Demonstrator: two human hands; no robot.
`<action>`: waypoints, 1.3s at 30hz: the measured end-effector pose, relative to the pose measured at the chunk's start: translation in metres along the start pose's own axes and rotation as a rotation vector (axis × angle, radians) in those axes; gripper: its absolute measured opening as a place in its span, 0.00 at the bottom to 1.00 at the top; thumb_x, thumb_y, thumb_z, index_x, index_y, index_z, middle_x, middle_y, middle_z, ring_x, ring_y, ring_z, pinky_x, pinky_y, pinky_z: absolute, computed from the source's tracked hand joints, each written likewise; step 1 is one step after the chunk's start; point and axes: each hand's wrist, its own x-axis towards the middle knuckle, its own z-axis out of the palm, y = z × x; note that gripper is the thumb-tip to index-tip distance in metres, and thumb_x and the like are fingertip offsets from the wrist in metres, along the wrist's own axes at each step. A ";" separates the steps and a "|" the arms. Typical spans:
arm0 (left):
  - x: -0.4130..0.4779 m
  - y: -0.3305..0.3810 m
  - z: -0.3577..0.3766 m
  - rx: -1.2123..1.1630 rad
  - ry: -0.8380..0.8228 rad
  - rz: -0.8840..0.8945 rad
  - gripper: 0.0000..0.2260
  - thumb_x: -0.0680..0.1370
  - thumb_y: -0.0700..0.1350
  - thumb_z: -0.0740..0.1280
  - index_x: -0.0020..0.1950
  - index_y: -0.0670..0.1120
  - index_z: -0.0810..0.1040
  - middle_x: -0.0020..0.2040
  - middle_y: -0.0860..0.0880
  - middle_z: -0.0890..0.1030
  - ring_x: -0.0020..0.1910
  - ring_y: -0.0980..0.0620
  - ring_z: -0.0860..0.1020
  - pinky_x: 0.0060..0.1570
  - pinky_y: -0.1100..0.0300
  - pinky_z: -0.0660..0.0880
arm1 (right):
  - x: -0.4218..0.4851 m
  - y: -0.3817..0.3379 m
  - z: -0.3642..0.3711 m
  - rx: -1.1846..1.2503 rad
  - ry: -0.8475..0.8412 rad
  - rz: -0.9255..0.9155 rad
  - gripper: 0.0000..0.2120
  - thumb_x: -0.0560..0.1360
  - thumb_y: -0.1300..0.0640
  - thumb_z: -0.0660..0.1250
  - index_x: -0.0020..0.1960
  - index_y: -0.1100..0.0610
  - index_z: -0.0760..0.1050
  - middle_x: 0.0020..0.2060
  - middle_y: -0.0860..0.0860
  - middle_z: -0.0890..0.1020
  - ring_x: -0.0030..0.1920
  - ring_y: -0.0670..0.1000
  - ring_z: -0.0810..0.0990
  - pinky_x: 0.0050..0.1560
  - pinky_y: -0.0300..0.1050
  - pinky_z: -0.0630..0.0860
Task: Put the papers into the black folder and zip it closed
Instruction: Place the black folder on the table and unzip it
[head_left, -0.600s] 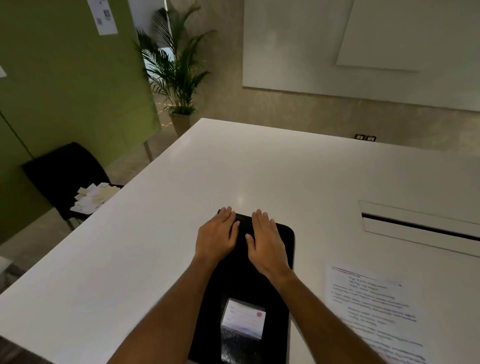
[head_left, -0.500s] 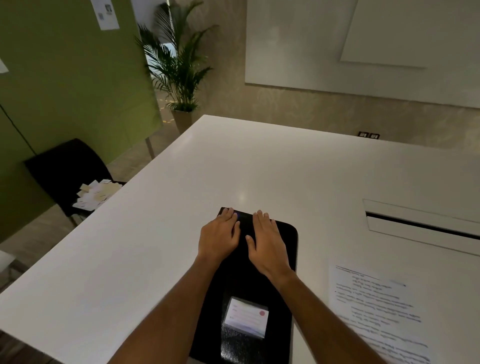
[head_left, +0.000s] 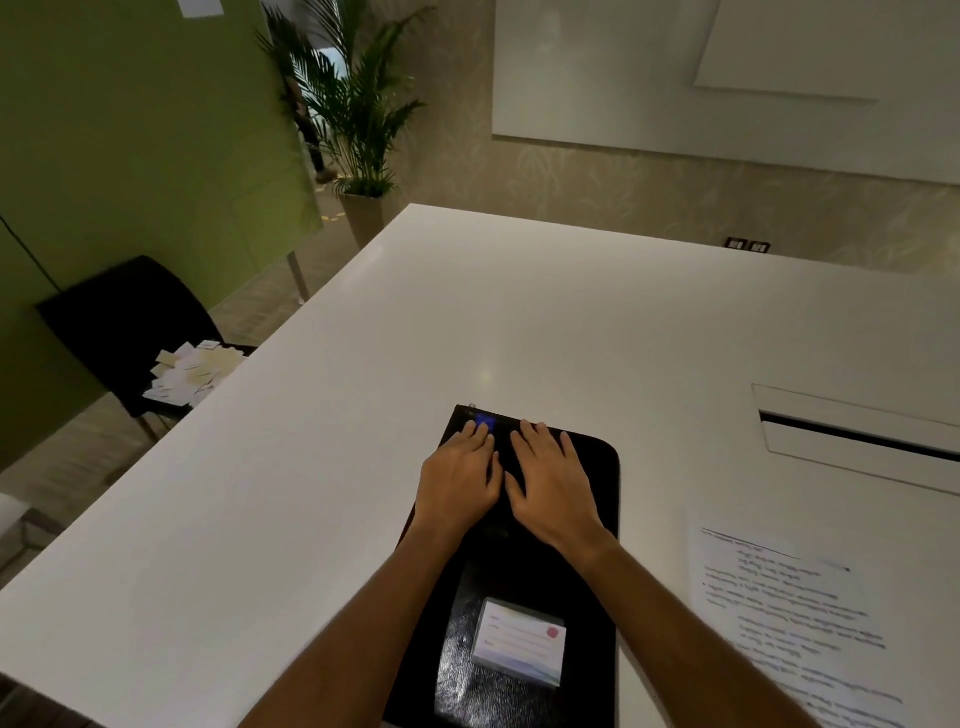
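A black zip folder (head_left: 597, 587) lies shut on the white table (head_left: 322, 483), its long side running away from me. A white label card (head_left: 519, 642) sits in a pocket on its near half. My left hand (head_left: 460, 480) and my right hand (head_left: 553, 486) rest flat side by side on the folder's far half, fingers straight. A small blue patch (head_left: 485, 421) shows at my left fingertips. Printed papers (head_left: 795, 623) lie on the table to the right of the folder, apart from it.
A cable slot with a lid (head_left: 852, 436) is set into the table at the right. A black chair (head_left: 124, 327) with several loose cards (head_left: 192, 371) on its seat stands past the table's left edge. A potted palm (head_left: 358, 119) stands beyond.
Both hands stay flat on the folder's far half. The view has shifted slightly; nothing on the table has moved.
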 end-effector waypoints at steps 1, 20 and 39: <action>0.000 -0.001 0.002 -0.001 0.008 0.008 0.13 0.81 0.44 0.73 0.63 0.42 0.89 0.64 0.43 0.87 0.68 0.45 0.84 0.64 0.52 0.83 | 0.004 0.002 -0.001 -0.010 0.008 -0.006 0.27 0.83 0.47 0.62 0.78 0.57 0.74 0.78 0.57 0.76 0.79 0.59 0.72 0.82 0.63 0.64; 0.002 -0.005 0.007 -0.051 0.037 0.008 0.18 0.82 0.49 0.64 0.66 0.44 0.87 0.68 0.46 0.86 0.71 0.47 0.82 0.69 0.55 0.80 | 0.146 0.003 -0.019 0.209 -0.427 -0.134 0.28 0.80 0.74 0.61 0.70 0.49 0.83 0.55 0.51 0.80 0.54 0.53 0.81 0.58 0.52 0.81; 0.021 -0.009 0.002 -0.231 0.072 -0.176 0.18 0.80 0.43 0.71 0.69 0.41 0.80 0.67 0.46 0.82 0.61 0.47 0.76 0.56 0.53 0.82 | 0.148 0.014 -0.020 -0.052 -0.259 -0.424 0.10 0.81 0.56 0.68 0.43 0.51 0.71 0.40 0.47 0.74 0.37 0.50 0.74 0.34 0.41 0.67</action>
